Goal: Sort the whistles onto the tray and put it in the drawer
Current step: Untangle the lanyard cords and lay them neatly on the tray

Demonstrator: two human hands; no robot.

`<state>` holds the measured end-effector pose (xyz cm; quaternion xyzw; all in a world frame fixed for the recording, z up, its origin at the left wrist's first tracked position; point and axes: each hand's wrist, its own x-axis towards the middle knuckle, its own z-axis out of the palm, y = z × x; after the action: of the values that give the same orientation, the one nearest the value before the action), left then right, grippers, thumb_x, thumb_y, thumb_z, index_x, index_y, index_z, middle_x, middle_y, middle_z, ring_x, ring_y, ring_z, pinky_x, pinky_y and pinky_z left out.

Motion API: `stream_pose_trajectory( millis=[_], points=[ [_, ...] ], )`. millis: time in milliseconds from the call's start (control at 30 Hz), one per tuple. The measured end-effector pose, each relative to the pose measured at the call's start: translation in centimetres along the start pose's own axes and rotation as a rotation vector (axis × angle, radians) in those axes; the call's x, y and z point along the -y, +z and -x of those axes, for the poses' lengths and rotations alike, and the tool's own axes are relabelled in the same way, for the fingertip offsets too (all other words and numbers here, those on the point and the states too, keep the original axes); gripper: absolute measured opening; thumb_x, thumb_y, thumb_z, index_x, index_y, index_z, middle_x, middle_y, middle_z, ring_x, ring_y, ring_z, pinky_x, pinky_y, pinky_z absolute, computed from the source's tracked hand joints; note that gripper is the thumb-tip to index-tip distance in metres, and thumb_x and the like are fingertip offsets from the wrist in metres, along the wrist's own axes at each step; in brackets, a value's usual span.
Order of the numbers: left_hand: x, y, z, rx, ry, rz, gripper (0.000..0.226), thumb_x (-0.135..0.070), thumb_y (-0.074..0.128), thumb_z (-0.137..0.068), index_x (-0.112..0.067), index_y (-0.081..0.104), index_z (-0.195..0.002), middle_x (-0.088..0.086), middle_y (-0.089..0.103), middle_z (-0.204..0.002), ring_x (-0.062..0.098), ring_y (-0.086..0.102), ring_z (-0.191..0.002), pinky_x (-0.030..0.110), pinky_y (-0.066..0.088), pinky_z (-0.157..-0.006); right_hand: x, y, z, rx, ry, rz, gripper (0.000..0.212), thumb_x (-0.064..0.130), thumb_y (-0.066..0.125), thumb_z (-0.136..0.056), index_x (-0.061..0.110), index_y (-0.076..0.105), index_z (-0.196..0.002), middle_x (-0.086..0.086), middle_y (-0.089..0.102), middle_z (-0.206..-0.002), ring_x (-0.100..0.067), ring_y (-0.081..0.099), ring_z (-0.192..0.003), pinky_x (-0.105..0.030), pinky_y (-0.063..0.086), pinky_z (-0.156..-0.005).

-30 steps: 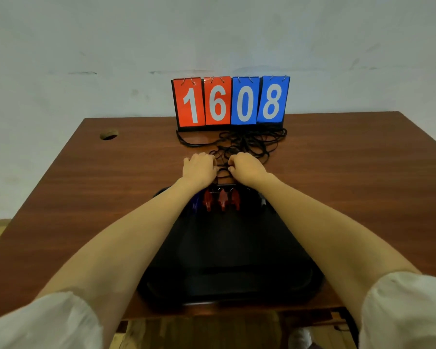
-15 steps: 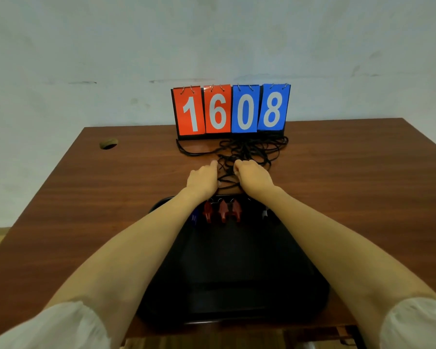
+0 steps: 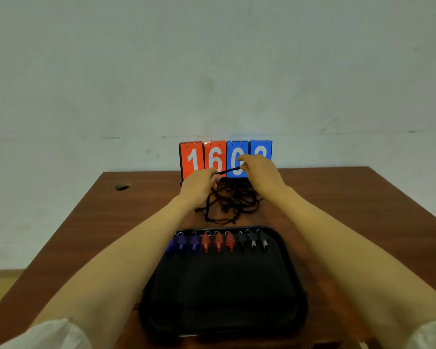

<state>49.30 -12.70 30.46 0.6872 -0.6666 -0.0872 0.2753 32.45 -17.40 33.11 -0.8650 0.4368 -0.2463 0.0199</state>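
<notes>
Centre stage is the flip-card tabletop scoreboard [image 3: 204, 157], standing upright. It has two orange cards [image 3: 190, 159] showing a white 1 and 6, with two blue cards [image 3: 261, 147] beside them on the right. One blue card shows a 0, partly covered, and the last digit is too hidden to read. Small metal rings [image 3: 194, 142] hold the cards along the top. Under the scoreboard, the reddish-brown wooden table [image 3: 337, 197] runs toward the camera. Left of the scoreboard there's a round hole [image 3: 122, 186] in the tabletop. Right behind the scoreboard is a pale, scuffed plaster wall [image 3: 212, 71]. Far down to the scoreboard's left, a strip of tan floor [image 3: 0, 285].
</notes>
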Motion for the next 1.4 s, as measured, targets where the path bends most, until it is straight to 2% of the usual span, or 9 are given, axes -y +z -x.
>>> stream_pose_trajectory(
  millis=[100, 233, 400, 733, 867, 967, 1067, 1200, 1400],
  points=[
    [-1.8, -3.2, -0.1, -0.059, 0.002, 0.036, 0.025, -0.024, 0.038, -0.100, -0.010, 0.058, -0.095, 0.003, 0.060, -0.081, 0.017, 0.050, -0.066, 0.026, 0.034, -0.053, 0.0, -4.1, -0.6, -0.093, 0.011, 0.009, 0.028, 0.012, 0.042, -0.100, 0.007, 0.052, -0.125, -0.018, 0.062, -0.106, -0.033, 0.059, -0.098, -0.037, 0.046, -0.079],
    [-4.0, -6.7, 0.0, -0.131, 0.053, 0.005, 0.028, -0.025, 0.038, -0.100, -0.007, 0.059, -0.098, 0.006, 0.058, -0.089, 0.019, 0.051, -0.080, 0.028, 0.036, -0.068, 0.2, -8.8, -0.4, -0.259, 0.009, 0.017, 0.022, 0.014, 0.043, -0.099, 0.007, 0.051, -0.118, -0.018, 0.061, -0.098, -0.032, 0.059, -0.082, -0.039, 0.049, -0.072],
    [-5.0, -10.0, 0.8, -0.203, 0.142, -0.159, 0.032, -0.026, 0.037, -0.101, -0.008, 0.060, -0.114, 0.011, 0.059, -0.105, 0.025, 0.058, -0.097, 0.031, 0.043, -0.080, 0.0, -13.3, 0.2, -0.407, 0.036, 0.065, 0.022, 0.012, 0.042, -0.100, 0.005, 0.053, -0.118, -0.019, 0.061, -0.100, -0.032, 0.059, -0.083, -0.038, 0.047, -0.070],
    [-2.7, -12.7, 3.1, -0.203, -0.030, -0.257, 0.028, -0.015, 0.041, -0.100, -0.005, 0.062, -0.114, 0.016, 0.064, -0.108, 0.031, 0.060, -0.098, 0.038, 0.048, -0.081, -1.3, -15.0, 2.6, -0.369, 0.162, 0.180, 0.025, 0.000, 0.038, -0.094, 0.009, 0.054, -0.112, -0.013, 0.058, -0.095, -0.028, 0.052, -0.082, -0.033, 0.036, -0.058],
    [-2.7, -11.9, 3.9, -0.194, -0.077, -0.122, 0.031, -0.016, 0.040, -0.100, 0.001, 0.064, -0.110, 0.018, 0.067, -0.107, 0.031, 0.061, -0.097, 0.036, 0.048, -0.082, 0.3, -13.3, 3.6, -0.158, 0.321, -0.363, 0.030, -0.002, 0.030, -0.092, 0.010, 0.057, -0.088, -0.009, 0.054, -0.080, -0.024, 0.056, -0.060, -0.041, 0.054, -0.064],
    [-3.8, -11.7, 4.0, -0.181, -0.066, -0.117, 0.033, -0.016, 0.039, -0.100, 0.001, 0.065, -0.112, 0.018, 0.067, -0.108, 0.032, 0.061, -0.098, 0.037, 0.048, -0.082, 2.3, -12.0, 3.2, -0.039, 0.470, -0.775, 0.034, -0.008, 0.029, -0.089, 0.008, 0.058, -0.078, -0.008, 0.050, -0.067, -0.017, 0.051, -0.052, -0.030, 0.056, -0.059],
    [-4.7, -11.7, 3.9, -0.162, -0.011, -0.118, 0.032, -0.016, 0.039, -0.100, -0.001, 0.063, -0.116, 0.016, 0.066, -0.114, 0.032, 0.061, -0.101, 0.039, 0.049, -0.085, 4.0, -11.0, 2.6, 0.033, 0.482, -0.996, 0.027, -0.007, 0.038, -0.092, -0.001, 0.064, -0.089, -0.009, 0.051, -0.070, -0.015, 0.052, -0.060, -0.023, 0.059, -0.061],
    [-5.8, -11.4, 4.6, -0.170, 0.028, -0.047, 0.024, -0.021, 0.048, -0.098, -0.006, 0.056, -0.115, 0.012, 0.068, -0.102, 0.029, 0.065, -0.091, 0.039, 0.053, -0.080, 4.6, -9.8, 1.9, -0.058, 0.379, -0.829, 0.027, -0.004, 0.044, -0.092, -0.001, 0.067, -0.106, -0.010, 0.063, -0.087, -0.012, 0.058, -0.068, -0.030, 0.058, -0.080],
    [-2.0, -10.0, 7.6, -0.109, 0.028, -0.271, 0.025, -0.022, 0.048, -0.097, -0.009, 0.068, -0.106, 0.009, 0.070, -0.104, 0.028, 0.061, -0.094, 0.040, 0.050, -0.083, 2.0, -8.2, 4.4, -0.114, 0.375, -0.554, 0.022, -0.002, 0.046, -0.093, 0.000, 0.063, -0.108, -0.017, 0.066, -0.091, -0.017, 0.060, -0.064, -0.033, 0.057, -0.076]
  ],
)
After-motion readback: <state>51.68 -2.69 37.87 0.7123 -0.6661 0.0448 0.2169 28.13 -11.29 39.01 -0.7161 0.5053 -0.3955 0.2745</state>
